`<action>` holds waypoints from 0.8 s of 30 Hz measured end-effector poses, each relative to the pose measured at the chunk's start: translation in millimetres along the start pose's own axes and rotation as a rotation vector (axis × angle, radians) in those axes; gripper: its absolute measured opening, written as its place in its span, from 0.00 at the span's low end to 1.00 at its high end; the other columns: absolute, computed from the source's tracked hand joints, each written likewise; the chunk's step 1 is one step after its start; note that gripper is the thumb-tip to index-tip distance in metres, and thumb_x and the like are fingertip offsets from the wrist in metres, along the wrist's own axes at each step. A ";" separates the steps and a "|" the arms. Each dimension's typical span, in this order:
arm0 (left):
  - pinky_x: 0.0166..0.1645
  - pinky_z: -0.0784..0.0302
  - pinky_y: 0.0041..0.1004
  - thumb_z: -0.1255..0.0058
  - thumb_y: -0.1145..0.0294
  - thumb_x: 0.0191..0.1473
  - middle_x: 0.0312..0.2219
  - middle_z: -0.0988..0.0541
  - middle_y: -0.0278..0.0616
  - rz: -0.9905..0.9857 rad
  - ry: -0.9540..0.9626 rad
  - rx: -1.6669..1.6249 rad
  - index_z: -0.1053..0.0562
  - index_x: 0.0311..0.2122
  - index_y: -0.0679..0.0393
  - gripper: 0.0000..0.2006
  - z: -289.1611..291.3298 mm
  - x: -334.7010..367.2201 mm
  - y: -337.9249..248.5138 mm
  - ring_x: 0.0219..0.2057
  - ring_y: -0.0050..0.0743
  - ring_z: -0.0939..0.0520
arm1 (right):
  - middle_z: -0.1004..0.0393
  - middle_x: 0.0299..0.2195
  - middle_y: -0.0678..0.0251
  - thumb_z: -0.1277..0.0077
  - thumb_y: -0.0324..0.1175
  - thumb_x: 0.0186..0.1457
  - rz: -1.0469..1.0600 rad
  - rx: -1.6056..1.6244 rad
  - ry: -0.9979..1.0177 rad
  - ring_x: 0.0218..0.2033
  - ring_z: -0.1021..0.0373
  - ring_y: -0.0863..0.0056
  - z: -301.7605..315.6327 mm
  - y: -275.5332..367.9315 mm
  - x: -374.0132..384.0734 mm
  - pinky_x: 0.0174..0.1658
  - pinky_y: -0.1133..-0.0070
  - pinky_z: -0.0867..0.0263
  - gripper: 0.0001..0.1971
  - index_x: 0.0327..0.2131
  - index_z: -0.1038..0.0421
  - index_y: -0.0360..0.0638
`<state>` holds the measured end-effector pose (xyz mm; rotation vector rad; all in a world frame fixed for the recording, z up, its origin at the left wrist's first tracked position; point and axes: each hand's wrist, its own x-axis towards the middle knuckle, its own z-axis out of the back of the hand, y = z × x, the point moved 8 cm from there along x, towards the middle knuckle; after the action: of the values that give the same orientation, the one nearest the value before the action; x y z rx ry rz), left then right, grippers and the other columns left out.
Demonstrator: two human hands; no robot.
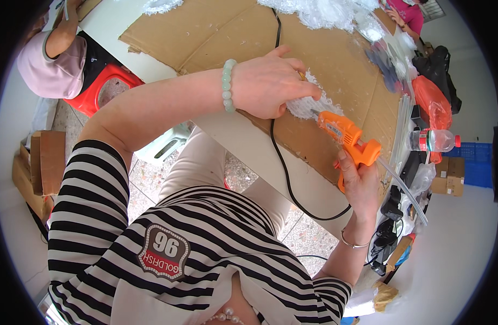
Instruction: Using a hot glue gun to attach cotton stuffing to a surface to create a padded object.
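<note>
An orange glue gun (347,142) is gripped in the right hand (360,181), the fingers curled around its handle and trigger, with the nozzle pointed at a small white frilly piece (308,104) that lies on a sheet of brown cardboard (216,32) spread over the white counter (233,135). A clear glue stick (403,187) is seen projecting from the back of the gun, and a black cable (284,168) is draped across the cardboard and over the counter's edge. The white piece is pressed down by the left hand (270,86), its fingers bent over the piece's upper edge; a pale green bead bracelet (226,85) is worn on that wrist, and a thin bangle (353,244) on the right. More white frilly material (319,12) is heaped at the far end of the cardboard. A plastic bottle with a red cap (434,141) is laid on its side at the right, near an orange bag (430,103). A red stool (103,86) is occupied by another person at the upper left.
</note>
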<state>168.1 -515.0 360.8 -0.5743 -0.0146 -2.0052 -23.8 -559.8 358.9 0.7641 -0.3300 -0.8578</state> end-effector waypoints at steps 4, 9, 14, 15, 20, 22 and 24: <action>0.50 0.42 0.45 0.48 0.79 0.34 0.22 0.23 0.36 0.003 -0.002 -0.006 0.31 0.45 0.50 0.26 -0.3 -0.1 0.0 0.44 0.40 0.29 | 0.32 0.23 0.73 0.50 0.41 0.56 -0.050 -0.008 0.014 0.24 0.37 0.85 -0.6 -1.8 -3.2 0.27 0.85 0.41 0.17 0.41 0.33 0.36; 0.50 0.42 0.45 0.48 0.79 0.34 0.22 0.23 0.36 0.005 0.005 -0.004 0.31 0.45 0.50 0.26 -0.5 -0.6 0.7 0.44 0.39 0.29 | 0.32 0.23 0.73 0.50 0.42 0.56 -0.030 -0.056 0.013 0.24 0.37 0.85 -1.5 0.8 -4.4 0.27 0.85 0.41 0.18 0.41 0.33 0.36; 0.50 0.42 0.43 0.48 0.79 0.34 0.21 0.24 0.35 0.004 0.010 -0.003 0.31 0.45 0.50 0.26 -0.4 -0.6 0.1 0.43 0.39 0.28 | 0.32 0.22 0.73 0.50 0.41 0.55 -0.022 0.011 -0.016 0.23 0.37 0.85 0.5 2.3 -6.3 0.27 0.85 0.41 0.17 0.40 0.33 0.36; 0.50 0.42 0.43 0.48 0.79 0.34 0.21 0.24 0.35 0.007 0.010 -0.002 0.31 0.45 0.50 0.26 0.0 -1.4 0.3 0.43 0.39 0.28 | 0.32 0.22 0.73 0.50 0.41 0.55 -0.020 0.011 -0.013 0.23 0.37 0.85 0.2 1.7 -5.0 0.27 0.85 0.41 0.17 0.40 0.33 0.36; 0.49 0.42 0.42 0.48 0.79 0.35 0.21 0.23 0.35 -0.007 -0.007 -0.004 0.31 0.44 0.50 0.25 0.3 -1.1 -0.3 0.42 0.38 0.28 | 0.32 0.22 0.72 0.49 0.40 0.55 0.044 -0.074 -0.012 0.23 0.37 0.85 -4.0 6.7 -4.1 0.27 0.85 0.41 0.16 0.40 0.33 0.36; 0.49 0.42 0.42 0.48 0.79 0.35 0.21 0.23 0.35 0.003 0.002 -0.009 0.31 0.44 0.50 0.25 2.1 -1.1 -1.2 0.42 0.38 0.28 | 0.32 0.23 0.72 0.49 0.39 0.55 0.016 -0.073 0.005 0.24 0.37 0.85 -3.7 6.0 -4.8 0.27 0.85 0.41 0.16 0.41 0.33 0.36; 0.49 0.42 0.42 0.48 0.79 0.35 0.21 0.24 0.35 0.013 0.011 -0.016 0.31 0.44 0.50 0.25 2.1 -1.2 -1.1 0.42 0.38 0.28 | 0.32 0.23 0.72 0.49 0.39 0.55 -0.011 -0.072 0.021 0.25 0.37 0.85 -3.8 3.3 -6.2 0.28 0.85 0.41 0.16 0.41 0.33 0.36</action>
<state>168.4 -512.9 362.4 -0.5719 0.0120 -1.9980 -23.8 -551.8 358.8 0.7079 -0.2747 -0.8673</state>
